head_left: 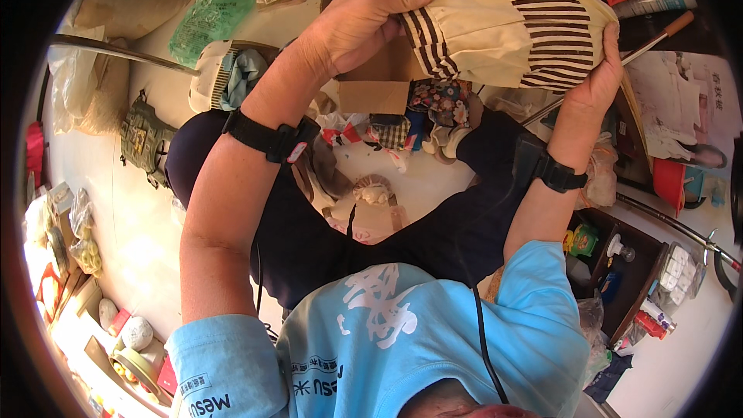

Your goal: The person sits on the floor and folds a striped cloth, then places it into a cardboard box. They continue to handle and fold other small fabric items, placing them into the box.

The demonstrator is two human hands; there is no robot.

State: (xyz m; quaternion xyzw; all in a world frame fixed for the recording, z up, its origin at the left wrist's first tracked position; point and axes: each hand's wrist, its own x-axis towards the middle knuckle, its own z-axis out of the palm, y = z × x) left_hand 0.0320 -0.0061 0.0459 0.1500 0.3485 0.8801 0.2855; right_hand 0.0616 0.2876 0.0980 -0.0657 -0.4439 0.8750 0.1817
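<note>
Between my raised hands a cream cloth piece (487,29) with dark-brown striped bands is stretched sideways; its exact kind cannot be told. My left hand (371,17) pinches its gathered left end, thumb in front. At the opposite end, my right hand (598,72) grips the edge, most of its fingers hidden behind the fabric. Beneath the cloth stands an open cardboard box (371,96), partly covered by my left hand and the cloth. Floral fabric (444,101) and checked fabric (390,132) lie beside the box, between my knees.
Left of my arm lie a white broom head (212,78) with blue cloth against it, a green plastic bag (213,20) and a camouflage vest (145,142). On the right are a metal pole (650,43), a dark open drawer (615,267) with small items, and a red dustpan-like piece (667,183).
</note>
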